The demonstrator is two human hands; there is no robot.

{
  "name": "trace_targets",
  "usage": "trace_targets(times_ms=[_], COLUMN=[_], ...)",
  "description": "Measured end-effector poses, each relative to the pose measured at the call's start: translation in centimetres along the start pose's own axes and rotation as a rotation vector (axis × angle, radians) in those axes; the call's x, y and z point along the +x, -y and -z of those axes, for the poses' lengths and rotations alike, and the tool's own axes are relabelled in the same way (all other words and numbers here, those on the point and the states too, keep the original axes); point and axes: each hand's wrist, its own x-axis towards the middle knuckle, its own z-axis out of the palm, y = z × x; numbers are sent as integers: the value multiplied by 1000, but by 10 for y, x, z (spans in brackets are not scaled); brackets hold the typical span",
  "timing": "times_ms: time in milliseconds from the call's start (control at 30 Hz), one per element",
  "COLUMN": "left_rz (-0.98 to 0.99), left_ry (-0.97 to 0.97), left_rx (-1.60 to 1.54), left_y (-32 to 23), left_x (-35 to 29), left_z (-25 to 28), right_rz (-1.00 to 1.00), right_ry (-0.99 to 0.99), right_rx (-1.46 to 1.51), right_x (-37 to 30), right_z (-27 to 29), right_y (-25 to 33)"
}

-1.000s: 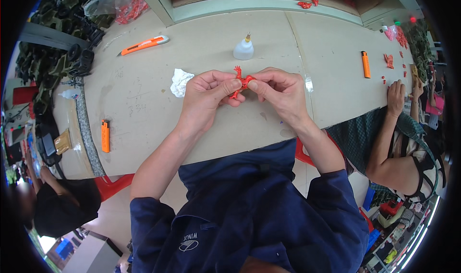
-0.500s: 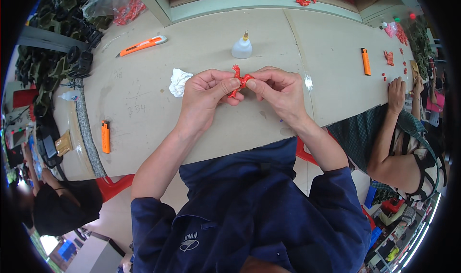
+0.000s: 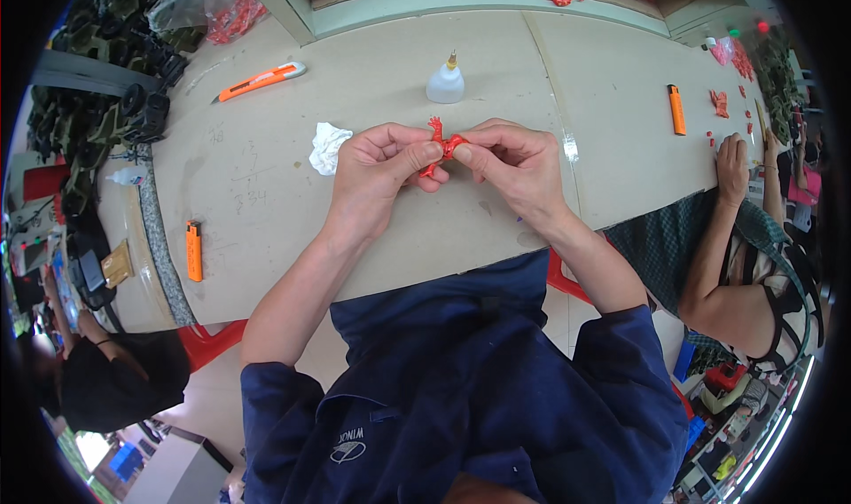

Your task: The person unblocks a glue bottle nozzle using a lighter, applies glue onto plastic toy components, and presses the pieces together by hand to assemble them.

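A small red plastic figure (image 3: 436, 130) is pinched between both hands above the table, with a hand-like piece sticking up from it. My left hand (image 3: 388, 163) grips its left side between thumb and fingers. My right hand (image 3: 514, 163) presses on its right side with thumb and forefinger. Fingers hide much of the figure. Just beyond the hands stands a small translucent squeeze bottle (image 3: 446, 85) with a thin metal tip. Beside my left hand lies a crumpled white tissue (image 3: 329, 148).
On the table (image 3: 292, 247) lie an orange utility knife (image 3: 261, 82), an orange lighter (image 3: 194, 251) at left and another orange lighter (image 3: 676, 110) at right. A shelf (image 3: 496, 18) with red parts borders the far side. A co-worker's arm (image 3: 714, 247) rests at the right edge; another person sits at left.
Both hands keep their grip on the red figure almost unmoved. The whole view has shifted slightly, and the co-worker's hand at right has moved little.
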Motion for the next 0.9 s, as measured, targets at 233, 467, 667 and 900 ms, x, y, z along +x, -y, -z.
trace_targets(times_ms=[233, 467, 667, 900], left_rz=[3, 26, 56, 55], left_ry=[-4, -11, -15, -8], left_rx=[0, -2, -5, 7], left_y=[0, -2, -3, -4], left_x=[0, 1, 1, 0], left_z=[0, 1, 1, 1], right_rz=[-6, -35, -46, -36], right_ry=[1, 2, 4, 8], right_rx=[14, 17, 30, 21], right_x=[1, 2, 3, 2], right_z=[0, 0, 0, 0], right_y=[0, 1, 0, 0])
